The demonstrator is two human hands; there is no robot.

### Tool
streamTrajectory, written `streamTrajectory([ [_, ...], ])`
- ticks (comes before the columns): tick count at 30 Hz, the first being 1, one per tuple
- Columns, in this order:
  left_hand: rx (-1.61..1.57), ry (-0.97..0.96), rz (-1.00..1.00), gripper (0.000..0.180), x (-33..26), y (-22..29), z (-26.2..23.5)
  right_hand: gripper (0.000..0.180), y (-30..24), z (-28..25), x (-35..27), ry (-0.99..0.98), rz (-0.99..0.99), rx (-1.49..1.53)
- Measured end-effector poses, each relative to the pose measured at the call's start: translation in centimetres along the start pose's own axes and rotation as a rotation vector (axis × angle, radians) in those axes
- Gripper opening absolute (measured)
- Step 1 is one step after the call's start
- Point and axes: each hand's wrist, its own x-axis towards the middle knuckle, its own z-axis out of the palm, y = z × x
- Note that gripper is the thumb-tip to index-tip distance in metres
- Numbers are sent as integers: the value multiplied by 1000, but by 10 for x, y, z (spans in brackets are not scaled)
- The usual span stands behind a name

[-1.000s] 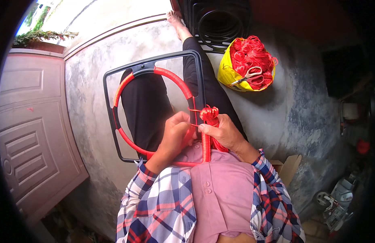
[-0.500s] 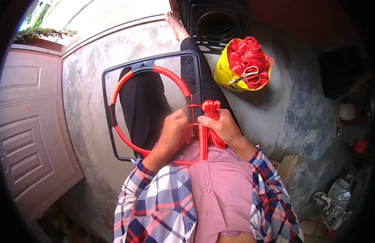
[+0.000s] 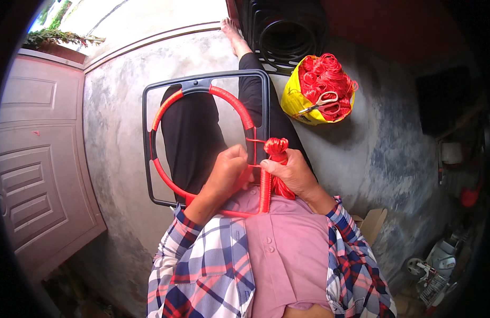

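A black square frame [image 3: 268,106] with a round inner ring rests tilted on my lap. Red cord wrapping [image 3: 232,100] covers long stretches of the ring and the frame's near right side, leaving black gaps. My right hand [image 3: 294,172] is closed around a bundle of red cord [image 3: 277,147], its thumb against the frame's right side. Thin red strands cross from the bundle towards the ring. My left hand [image 3: 227,168] is a fist inside the ring, close to its right edge; a short strand spans towards my right thumb. What the left fingers hold is hidden.
A yellow bag [image 3: 291,95] full of red cord stands on the floor at the far right, with scissors [image 3: 322,103] lying on top. Black frames [image 3: 287,32] are stacked behind it. A panelled door [image 3: 38,153] is on the left, cardboard [image 3: 373,225] on the right.
The frame has shifted slightly right and down in view, and its tilt has straightened a little. Both hands keep their closed holds, moving only slightly.
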Motion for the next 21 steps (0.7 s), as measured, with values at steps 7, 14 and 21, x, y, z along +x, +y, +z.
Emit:
streamTrajectory([
  [7, -12, -27, 12, 6, 3, -1, -3, 18, 3, -33, 5, 216, -159, 161],
  [14, 2, 23, 42, 60, 1, 6, 4, 29, 6, -27, 8, -144, 4, 126],
  [21, -1, -12, 62, 82, -2, 11, 9, 22, -3, -31, 1, 162, -110, 78],
])
